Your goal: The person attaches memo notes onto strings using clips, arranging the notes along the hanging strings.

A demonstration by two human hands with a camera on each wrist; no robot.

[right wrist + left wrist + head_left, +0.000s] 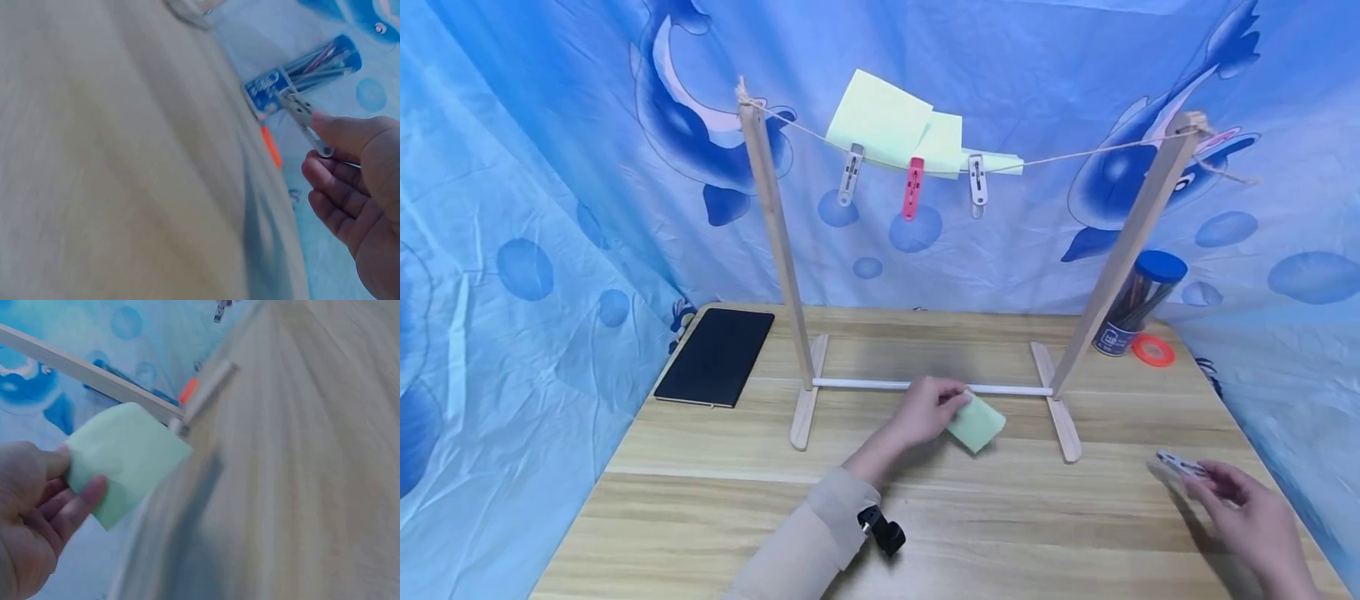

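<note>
My left hand point(929, 408) pinches a small light green paper point(977, 422) by one edge, in front of the rack's white crossbar point(865, 384). In the left wrist view the paper point(128, 459) sits between thumb and fingers. Over the right side of the table, my right hand point(1247, 512) holds a grey clothespin point(1182, 463) between thumb and fingers; the right wrist view shows the clothespin point(306, 119) too. Above, a string point(1090, 153) between two wooden posts bears several green papers point(880, 117), with two grey clothespins point(850, 175) and a red clothespin point(913, 188) on it.
A black notebook point(715, 357) lies at the back left of the wooden table point(715, 492). Behind the right post point(1123, 258) stands a blue-lidded container point(1138, 304) of dark sticks, with an orange ring point(1153, 350) beside it. A blue dolphin-print curtain point(550, 167) surrounds the table.
</note>
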